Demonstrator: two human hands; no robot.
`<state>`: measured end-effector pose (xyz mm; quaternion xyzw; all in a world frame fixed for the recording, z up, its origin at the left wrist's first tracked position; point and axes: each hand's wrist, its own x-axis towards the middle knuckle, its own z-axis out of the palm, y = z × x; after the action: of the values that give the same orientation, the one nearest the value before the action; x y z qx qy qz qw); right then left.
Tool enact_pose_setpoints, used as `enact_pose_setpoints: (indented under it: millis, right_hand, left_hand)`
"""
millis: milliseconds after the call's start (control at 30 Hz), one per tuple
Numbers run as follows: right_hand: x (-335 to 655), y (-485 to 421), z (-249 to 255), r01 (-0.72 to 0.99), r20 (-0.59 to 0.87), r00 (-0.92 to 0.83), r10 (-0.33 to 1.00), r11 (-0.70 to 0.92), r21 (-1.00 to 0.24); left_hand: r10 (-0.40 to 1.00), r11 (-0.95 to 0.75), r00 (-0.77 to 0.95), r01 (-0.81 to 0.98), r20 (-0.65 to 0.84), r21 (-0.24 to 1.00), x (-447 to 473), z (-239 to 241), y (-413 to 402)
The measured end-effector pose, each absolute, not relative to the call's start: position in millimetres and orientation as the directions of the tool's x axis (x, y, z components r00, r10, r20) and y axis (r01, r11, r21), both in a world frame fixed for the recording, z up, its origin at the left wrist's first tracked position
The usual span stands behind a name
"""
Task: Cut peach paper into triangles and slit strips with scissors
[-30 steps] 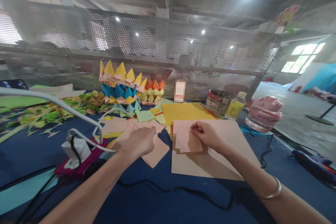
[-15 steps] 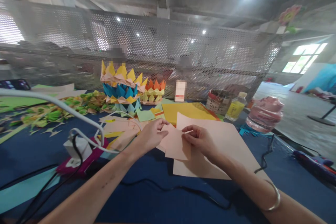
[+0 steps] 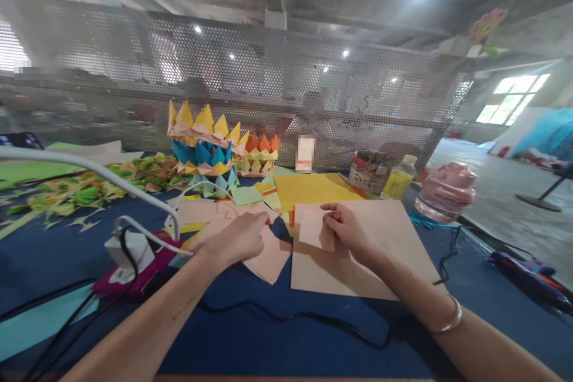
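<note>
Clearly, taking the large pale pink sheet [image 3: 387,221] as the dial's centre, the roomiest side is 6 o'clock: dark blue tabletop [image 3: 277,349] spreads toward the near edge, with a black cable [image 3: 329,316] winding across it. A yellow sheet [image 3: 316,188] lies along the far edge toward 11; a yellow bottle [image 3: 397,180] stands at 1, a pink jug [image 3: 447,194] at 2, and a blue-and-red tool [image 3: 532,280] lies well apart at 3. Loose pink pieces [image 3: 272,255] sit just beside the sheet at 9, a magenta power strip [image 3: 157,258] farther out; stacked paper crowns [image 3: 210,154] rise at 10. A perforated metal screen [image 3: 313,80] closes off 12.

Both hands are apart. The right hand [image 3: 347,227], forearm slanting in from 4, pinches the small pink sheet [image 3: 314,230] by its right edge over the large one's 10 o'clock corner. The left hand [image 3: 239,240], forearm from 8, is palm down, fingers bent over the loose pieces; whether it grips any, I cannot tell.
</note>
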<state>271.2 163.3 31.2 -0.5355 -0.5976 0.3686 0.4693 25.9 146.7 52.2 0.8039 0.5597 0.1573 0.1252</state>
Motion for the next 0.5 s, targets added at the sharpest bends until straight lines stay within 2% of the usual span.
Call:
enact_pose_setpoints:
  millis: [67,133,167,233,300,333,367,433,500]
  right_hand:
    - [272,163,31,0.286,0.143,0.026,0.989,0.13,-0.949]
    - [272,162,31,0.275,0.126,0.036,0.991,0.112,-0.955]
    - [271,161,32,0.267,0.122,0.042,0.992,0.107,-0.958]
    - [270,160,34,0.249,0.122,0.059,0.991,0.104,-0.963]
    - [270,160,37,0.23,0.128,0.084,0.988,0.106,-0.967]
    - [270,160,38,0.222,0.133,0.1,0.986,0.108,-0.969]
    - [270,160,40,0.214,0.14,0.114,0.984,0.113,-0.97]
    - [272,161,42,0.201,0.156,0.138,0.978,0.126,-0.971]
    - [273,160,44,0.187,0.175,0.158,0.972,0.145,-0.972]
  left_hand:
    - [0.93,-0.367,0.354,0.868,0.102,0.335,23,52,146]
    - [0.916,-0.4,0.367,0.853,0.16,0.334,23,51,148]
    - [0.909,-0.413,0.359,0.836,0.21,0.361,24,51,150]
    - [0.906,-0.418,0.305,0.756,0.294,0.503,32,51,152]
    - [0.939,-0.317,0.294,0.528,0.18,0.788,43,51,150]
    - [0.932,-0.196,0.357,0.364,0.058,0.91,50,52,148]
    - [0.915,-0.043,0.4,0.23,-0.054,0.972,56,52,145]
    - [0.914,0.14,0.374,0.07,-0.156,0.988,67,52,138]
    - [0.938,0.201,0.292,-0.012,-0.189,0.98,74,52,134]
